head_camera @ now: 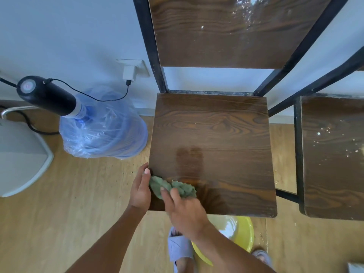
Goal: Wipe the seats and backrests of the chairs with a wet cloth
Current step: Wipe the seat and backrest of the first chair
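A dark wood-grain chair seat (212, 134) with a black metal frame fills the middle of the view; its backrest (226, 36) rises behind it and carries white specks near the top. A green wet cloth (177, 187) lies crumpled at the seat's front left corner. My right hand (185, 211) presses down on the cloth. My left hand (140, 188) is cupped against the seat's left edge, its thumb touching the cloth's end. Damp streaks show on the seat just beyond the cloth. A second chair seat (334, 154), dotted with crumbs, stands to the right.
A yellow basin (243, 233) with water sits on the floor under the seat's front edge, between my slippered feet (179, 247). A blue water jug (104, 127) with a black pump and charging cable stands left of the chair against the white wall. A white object (19, 154) is at far left.
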